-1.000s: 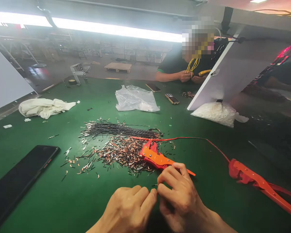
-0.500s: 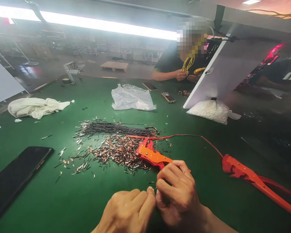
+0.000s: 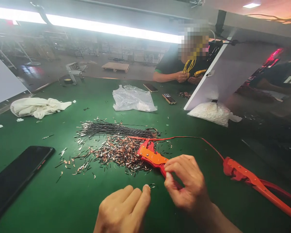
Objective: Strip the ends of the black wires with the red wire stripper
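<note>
My left hand [image 3: 123, 207] is closed near the front edge, with a small dark wire [image 3: 152, 185] pinched at the tip of its thumb and finger. Two short ends of the wire stick out to the right. My right hand [image 3: 186, 183] has its thumb and fingers curled at the handle of an orange and red wire stripper [image 3: 153, 156]. The tool's head lies at the right side of a pile of short wire scraps [image 3: 121, 152]. Behind the pile lies a bundle of black wires [image 3: 111, 128] with bare ends at the left.
A second stripper [image 3: 254, 181] lies at the right, beside a thin red strip [image 3: 184, 137]. A black phone [image 3: 16, 181] is at the left, white cloth [image 3: 38, 107] behind it. Farther back are a plastic bag [image 3: 133, 98], a white sack [image 3: 210, 111] and a person [image 3: 168, 71] holding yellow cable.
My right hand has moved away from my left hand, up and to the right, onto the stripper's handle. The wire ends at my left fingertips now show clearly.
</note>
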`<state>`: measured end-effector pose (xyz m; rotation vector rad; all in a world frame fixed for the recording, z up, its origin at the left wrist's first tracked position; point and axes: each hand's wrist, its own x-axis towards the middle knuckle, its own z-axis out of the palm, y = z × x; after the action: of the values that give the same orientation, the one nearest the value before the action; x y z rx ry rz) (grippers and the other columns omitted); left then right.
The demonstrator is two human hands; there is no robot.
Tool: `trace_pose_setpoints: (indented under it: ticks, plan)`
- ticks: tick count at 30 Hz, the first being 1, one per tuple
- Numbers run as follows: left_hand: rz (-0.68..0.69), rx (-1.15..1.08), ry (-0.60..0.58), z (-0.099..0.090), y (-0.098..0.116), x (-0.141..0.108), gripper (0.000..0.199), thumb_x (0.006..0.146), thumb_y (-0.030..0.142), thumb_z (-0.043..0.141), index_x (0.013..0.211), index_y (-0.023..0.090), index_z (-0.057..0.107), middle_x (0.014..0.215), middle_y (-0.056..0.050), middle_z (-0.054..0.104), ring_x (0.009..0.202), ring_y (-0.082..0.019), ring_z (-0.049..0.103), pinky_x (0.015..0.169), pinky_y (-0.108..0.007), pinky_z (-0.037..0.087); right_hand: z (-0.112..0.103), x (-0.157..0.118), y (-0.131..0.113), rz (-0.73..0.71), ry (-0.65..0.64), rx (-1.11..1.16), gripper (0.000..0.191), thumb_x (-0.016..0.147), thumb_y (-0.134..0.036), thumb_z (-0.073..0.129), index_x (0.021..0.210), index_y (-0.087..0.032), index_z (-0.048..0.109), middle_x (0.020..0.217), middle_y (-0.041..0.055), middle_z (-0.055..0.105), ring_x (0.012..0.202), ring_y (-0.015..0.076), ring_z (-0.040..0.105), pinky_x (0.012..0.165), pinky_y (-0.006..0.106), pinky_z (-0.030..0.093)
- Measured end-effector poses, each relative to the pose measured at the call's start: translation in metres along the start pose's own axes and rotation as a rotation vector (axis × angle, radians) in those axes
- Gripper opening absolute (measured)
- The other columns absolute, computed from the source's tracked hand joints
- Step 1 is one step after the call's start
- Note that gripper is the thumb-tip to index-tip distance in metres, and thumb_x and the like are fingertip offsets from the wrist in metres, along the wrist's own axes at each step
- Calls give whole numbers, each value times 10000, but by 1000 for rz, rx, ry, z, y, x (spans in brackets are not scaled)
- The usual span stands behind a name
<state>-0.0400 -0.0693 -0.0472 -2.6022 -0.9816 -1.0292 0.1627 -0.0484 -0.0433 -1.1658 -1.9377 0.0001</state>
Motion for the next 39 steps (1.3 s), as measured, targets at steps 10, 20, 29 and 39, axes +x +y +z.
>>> trace_pose_setpoints:
  ticks: [10, 20, 29, 39]
  plan:
    - [-77, 19, 154, 3, -11, 8, 178, 891, 87, 497, 923, 143, 664, 728, -43, 664, 712, -165, 561, 710, -320, 438, 9, -5, -7, 34, -88, 32, 101, 884, -105, 573, 863, -201, 597, 780, 5, 667, 736, 171, 587, 825, 400, 355]
    - [-110, 16, 175, 4, -9, 8, 150, 867, 58, 537, 908, 125, 665, 734, -45, 676, 770, -184, 574, 799, -351, 416, 3, -2, -4, 45, -97, -54, 42, 896, -177, 564, 863, -195, 582, 783, 15, 653, 756, 192, 575, 796, 409, 354]
    - [-190, 72, 118, 3, -23, 8, 224, 887, 14, 467, 1035, 120, 598, 656, 1, 650, 522, -95, 579, 517, -204, 410, 0, -23, 12, 126, -404, -533, 602, 814, -542, 642, 1238, -136, 506, 1071, 154, 629, 926, 336, 579, 764, 473, 441]
    - [-554, -215, 78, 2, -16, 4, 217, 953, 180, 463, 1161, 189, 520, 653, 40, 648, 503, -88, 593, 524, -187, 490, -13, 0, 17, 590, -454, 44, 414, 944, -489, 401, 1100, -142, 563, 960, 130, 601, 895, 307, 577, 815, 503, 462]
